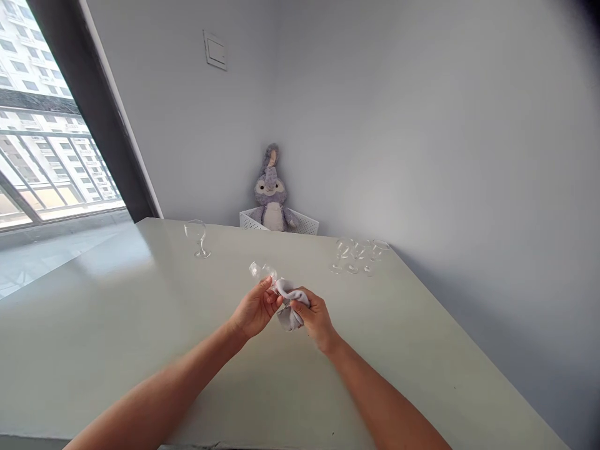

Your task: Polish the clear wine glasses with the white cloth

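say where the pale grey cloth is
Below centre in the head view, the pale grey cloth is in the right hand, against the clear rounded glass in the left hand.

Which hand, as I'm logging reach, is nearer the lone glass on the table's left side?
Left. The left hand is on the near side of the lone glass and to its right, not touching it; the right hand, gripping the cloth, is farther right.

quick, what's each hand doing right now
Left hand: closed, holding a clear glass.
Right hand: closed, holding a grey cloth.
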### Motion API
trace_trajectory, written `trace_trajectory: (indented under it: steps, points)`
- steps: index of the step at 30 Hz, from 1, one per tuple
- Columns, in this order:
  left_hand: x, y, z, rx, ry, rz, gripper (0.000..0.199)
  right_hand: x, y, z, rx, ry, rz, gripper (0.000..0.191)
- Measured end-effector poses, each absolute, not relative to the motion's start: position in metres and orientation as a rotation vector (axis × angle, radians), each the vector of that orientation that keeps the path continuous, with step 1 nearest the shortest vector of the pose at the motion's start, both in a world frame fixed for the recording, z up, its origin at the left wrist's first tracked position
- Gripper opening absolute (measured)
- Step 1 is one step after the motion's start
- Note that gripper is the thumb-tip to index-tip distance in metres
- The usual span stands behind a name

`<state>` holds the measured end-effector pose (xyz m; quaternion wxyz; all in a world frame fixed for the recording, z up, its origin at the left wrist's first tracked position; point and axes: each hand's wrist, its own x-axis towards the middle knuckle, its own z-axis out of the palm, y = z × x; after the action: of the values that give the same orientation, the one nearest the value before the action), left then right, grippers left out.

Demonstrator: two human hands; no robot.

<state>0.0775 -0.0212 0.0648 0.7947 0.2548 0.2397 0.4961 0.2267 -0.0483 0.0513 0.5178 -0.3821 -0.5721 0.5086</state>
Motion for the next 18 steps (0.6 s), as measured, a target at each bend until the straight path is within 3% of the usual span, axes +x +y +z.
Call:
trace_trajectory:
  steps: [5, 9, 13, 16, 18]
  points:
    - [0.082, -0.029, 0.067, 0.763, 0.605, 1.281, 0.038, 0.208, -0.048, 0.040, -0.724, -0.738, 1.751, 0.042]
    - [0.085, -0.032, 0.059, 1.182, 0.709, 1.390, 0.052, 0.203, -0.050, 0.038, -0.673, -0.607, 1.893, 0.041]
    - [0.081, -0.026, 0.053, 1.354, 0.747, 1.472, 0.053, 0.203, -0.050, 0.034, -0.860, -0.697, 1.960, 0.034]
    - [0.072, -0.016, 0.053, 1.372, 0.832, 1.528, 0.051, 0.207, -0.052, 0.033, -1.054, -1.016, 2.030, 0.044]
    - [0.067, -0.011, 0.053, 1.368, 0.906, 1.553, 0.051, 0.213, -0.052, 0.037, -1.223, -1.403, 1.771, 0.049]
